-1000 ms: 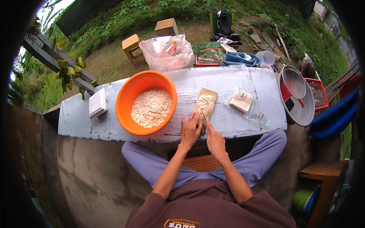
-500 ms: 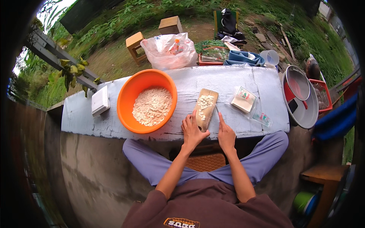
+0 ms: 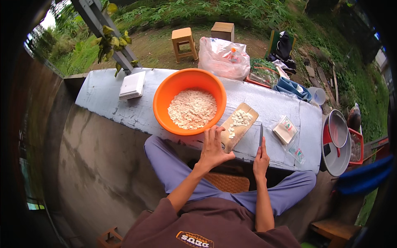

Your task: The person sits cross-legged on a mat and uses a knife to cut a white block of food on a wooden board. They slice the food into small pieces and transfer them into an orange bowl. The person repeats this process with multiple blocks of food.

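Note:
A wooden cutting board lies slanted on the silver-topped table, with small pale cut pieces on its far half and left side. At its near end is my left hand, fingers and thumb spread apart around the corner; whether the fingertips touch the wood I cannot tell. My right hand grips a knife to the right of the board, its blade pointing away from me and apart from the pieces. Left of the board, a big orange basin holds a heap of similar pale pieces.
A clear plastic packet with a pale block lies right of the knife. A white lidded box sits at the table's left. Beyond the far edge are a plastic bag and a stool. Metal bowls stand at the right.
The view has turned, so the table now slants. My left fingers have spread and lifted beside the board. My right hand has moved the knife rightward, away from the board's edge.

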Available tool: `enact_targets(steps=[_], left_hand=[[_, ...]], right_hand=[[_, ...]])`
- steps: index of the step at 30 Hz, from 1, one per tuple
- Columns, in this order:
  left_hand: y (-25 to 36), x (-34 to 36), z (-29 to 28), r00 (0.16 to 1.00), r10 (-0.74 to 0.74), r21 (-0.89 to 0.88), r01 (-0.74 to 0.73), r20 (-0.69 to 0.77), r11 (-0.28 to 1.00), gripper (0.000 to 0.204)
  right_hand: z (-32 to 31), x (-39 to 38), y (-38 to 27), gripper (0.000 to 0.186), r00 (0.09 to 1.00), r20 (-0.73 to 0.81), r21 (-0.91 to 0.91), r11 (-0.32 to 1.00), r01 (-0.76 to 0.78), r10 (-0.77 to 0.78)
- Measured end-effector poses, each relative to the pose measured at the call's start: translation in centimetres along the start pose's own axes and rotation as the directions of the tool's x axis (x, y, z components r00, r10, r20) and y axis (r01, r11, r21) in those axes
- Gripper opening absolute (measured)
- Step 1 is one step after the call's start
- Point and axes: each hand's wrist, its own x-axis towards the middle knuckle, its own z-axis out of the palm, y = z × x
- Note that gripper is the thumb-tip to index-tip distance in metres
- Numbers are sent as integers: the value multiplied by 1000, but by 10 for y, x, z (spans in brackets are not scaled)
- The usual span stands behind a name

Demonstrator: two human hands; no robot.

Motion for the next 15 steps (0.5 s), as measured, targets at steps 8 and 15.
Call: enact_targets(steps=[8, 15], left_hand=[[-25, 23, -80, 975, 20, 105, 4, -222, 994, 84], [-92, 28, -130, 901, 166, 515, 72, -402, 854, 77]], right_hand=[[39, 13, -25, 48, 971, 29, 11, 971, 239, -239], [68, 16, -29, 50, 957, 67, -154, 945, 288, -281]])
